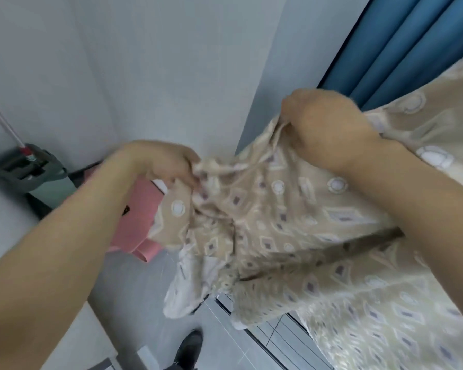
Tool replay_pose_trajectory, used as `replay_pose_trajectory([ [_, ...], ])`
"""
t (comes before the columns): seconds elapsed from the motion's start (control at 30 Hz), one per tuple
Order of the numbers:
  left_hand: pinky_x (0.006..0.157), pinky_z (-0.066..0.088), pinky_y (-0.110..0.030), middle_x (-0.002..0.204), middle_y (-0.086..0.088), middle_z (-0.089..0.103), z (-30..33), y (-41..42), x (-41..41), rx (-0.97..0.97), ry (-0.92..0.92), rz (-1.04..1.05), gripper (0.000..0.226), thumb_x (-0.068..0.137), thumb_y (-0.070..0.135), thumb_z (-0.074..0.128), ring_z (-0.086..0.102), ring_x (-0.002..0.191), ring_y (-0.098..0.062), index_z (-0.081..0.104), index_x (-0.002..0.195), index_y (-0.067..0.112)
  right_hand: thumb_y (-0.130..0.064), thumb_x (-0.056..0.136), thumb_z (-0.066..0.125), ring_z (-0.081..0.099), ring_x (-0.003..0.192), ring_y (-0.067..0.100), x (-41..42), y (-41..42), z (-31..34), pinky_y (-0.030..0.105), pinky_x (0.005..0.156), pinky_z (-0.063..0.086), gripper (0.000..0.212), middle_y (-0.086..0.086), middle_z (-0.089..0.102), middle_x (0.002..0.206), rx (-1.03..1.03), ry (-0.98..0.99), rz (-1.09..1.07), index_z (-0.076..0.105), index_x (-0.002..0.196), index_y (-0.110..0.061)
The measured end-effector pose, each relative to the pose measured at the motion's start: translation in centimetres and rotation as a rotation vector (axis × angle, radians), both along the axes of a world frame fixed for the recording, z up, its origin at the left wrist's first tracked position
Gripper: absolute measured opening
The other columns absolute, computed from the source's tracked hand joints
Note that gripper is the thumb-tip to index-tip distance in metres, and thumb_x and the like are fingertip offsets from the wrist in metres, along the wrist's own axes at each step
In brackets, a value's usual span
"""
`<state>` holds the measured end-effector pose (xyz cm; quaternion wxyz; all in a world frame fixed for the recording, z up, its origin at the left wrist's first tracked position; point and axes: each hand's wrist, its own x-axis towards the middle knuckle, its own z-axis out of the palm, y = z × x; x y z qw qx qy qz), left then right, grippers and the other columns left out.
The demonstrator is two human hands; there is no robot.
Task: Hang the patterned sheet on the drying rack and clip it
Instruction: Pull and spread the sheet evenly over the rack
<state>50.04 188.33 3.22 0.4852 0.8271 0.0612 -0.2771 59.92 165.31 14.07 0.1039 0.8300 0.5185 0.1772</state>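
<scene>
We gripped the patterned sheet's (292, 222) bunched edge with left hand (166, 162) and right hand (329, 124); blurred, apparently near the wall (145, 62), above grey floor (134, 284).

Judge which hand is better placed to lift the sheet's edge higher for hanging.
Probably the right hand: it grips the patterned sheet higher, at the raised edge. The left hand holds a bunched fold lower.

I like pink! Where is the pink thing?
In the head view, the pink cloth sits left of centre, just under the left hand, beside the patterned sheet.

blue curtain (401, 44), pink cloth (141, 209), mop bucket (27, 169)
</scene>
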Motion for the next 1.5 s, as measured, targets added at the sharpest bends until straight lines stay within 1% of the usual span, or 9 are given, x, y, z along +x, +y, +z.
replay_pose_trajectory([
  [0.17, 0.086, 0.056, -0.036, 0.101, 0.001, 0.075, -8.5, -5.1, -0.6, 0.270, 0.329, -0.410, 0.038, 0.072, 0.035, 0.085, 0.069, 0.094, -0.022, 0.072, 0.103, 0.018, -0.019, 0.094, 0.049, 0.057, 0.089, 0.026, -2.4, 0.3, -2.5, 0.035, 0.074, 0.047, 0.005, 0.001, 0.059, 0.101, -0.490, 0.237, -0.155, 0.053, 0.096, -0.016],
  [0.4, 0.079, 0.050, -0.030, 0.084, 0.006, 0.071, -7.8, -3.5, 1.1, 0.412, 0.119, -0.152, 0.029, 0.067, 0.046, 0.078, 0.065, 0.083, -0.014, 0.072, 0.085, 0.024, -0.019, 0.094, 0.047, 0.045, 0.067, 0.014, -2.9, 0.3, -2.2, 0.031, 0.065, 0.033, 0.013, -0.007, 0.045, 0.076, -0.786, 0.229, -0.539, 0.051, 0.082, -0.021],
  [0.5, 0.069, 0.047, -0.030, 0.087, 0.000, 0.063, -8.7, -4.4, 1.2, 0.584, 0.069, -0.215, 0.023, 0.074, 0.019, 0.068, 0.060, 0.083, -0.022, 0.062, 0.096, 0.014, -0.008, 0.093, 0.044, 0.050, 0.069, 0.017, -3.0, 0.0, -2.3, 0.031, 0.064, 0.035, 0.020, -0.006, 0.047, 0.074, -0.670, 0.148, -0.451, 0.050, 0.077, -0.019],
  [0.6, 0.093, 0.048, -0.032, 0.117, 0.007, 0.057, -10.0, -7.0, 0.9, 0.095, 0.004, -0.107, 0.067, 0.071, 0.030, 0.078, 0.057, 0.109, -0.012, 0.044, 0.128, 0.023, -0.005, 0.088, 0.046, 0.060, 0.091, 0.026, -3.4, -0.4, -2.5, 0.033, 0.072, 0.041, 0.019, 0.000, 0.060, 0.088, -0.543, 0.024, -0.281, 0.049, 0.076, -0.019],
  [0.7, 0.076, 0.054, -0.029, 0.080, 0.013, 0.068, -10.8, -9.1, 1.2, 0.027, -0.177, 0.001, 0.027, 0.083, 0.033, 0.073, 0.065, 0.076, -0.004, 0.059, 0.096, 0.015, -0.004, 0.080, 0.055, 0.059, 0.090, 0.028, -3.2, -0.7, -2.7, 0.037, 0.078, 0.040, 0.015, 0.005, 0.064, 0.092, -0.399, -0.129, -0.076, 0.062, 0.087, -0.015],
  [0.87, 0.054, 0.036, -0.034, 0.073, -0.004, 0.058, -8.5, -6.9, 0.9, 0.253, -0.667, 0.816, 0.011, 0.081, 0.017, 0.051, 0.055, 0.065, -0.025, 0.047, 0.086, 0.009, -0.006, 0.072, 0.056, 0.053, 0.072, 0.028, -3.3, -2.1, -1.9, 0.037, 0.073, 0.040, 0.011, 0.009, 0.055, 0.078, -0.144, -0.372, 0.094, 0.057, 0.081, -0.012],
  [1.0, 0.068, 0.043, -0.035, 0.095, -0.004, 0.056, -6.3, -6.9, 1.0, 0.507, -0.343, 0.323, 0.018, 0.083, 0.021, 0.053, 0.058, 0.090, -0.030, 0.045, 0.096, 0.013, -0.006, 0.076, 0.048, 0.054, 0.084, 0.032, -4.1, -3.3, -1.2, 0.045, 0.094, 0.039, 0.022, 0.011, 0.056, 0.090, -0.125, -0.391, 0.114, 0.057, 0.096, -0.009],
  [1.2, 0.079, 0.046, -0.023, 0.117, 0.012, 0.053, -0.7, -14.1, 1.1, -0.282, -0.451, 0.201, 0.053, 0.085, 0.017, 0.063, 0.057, 0.103, -0.003, 0.033, 0.125, 0.036, -0.009, 0.090, 0.030, 0.048, 0.124, 0.039, -6.0, -9.0, 1.0, 0.051, 0.118, 0.017, 0.038, 0.018, 0.056, 0.126, -0.102, -0.411, 0.003, 0.058, 0.114, -0.005],
  [1.5, 0.065, 0.040, -0.030, 0.067, 0.012, 0.051, 5.5, -20.8, 2.9, -0.295, -0.813, 0.734, 0.017, 0.089, 0.012, 0.047, 0.049, 0.066, -0.012, 0.051, 0.076, 0.022, -0.019, 0.089, 0.050, 0.026, 0.144, 0.033, -8.8, -20.7, 4.3, 0.053, 0.118, 0.015, 0.055, 0.012, 0.033, 0.155, 0.064, -0.579, -0.173, 0.047, 0.143, -0.009],
])
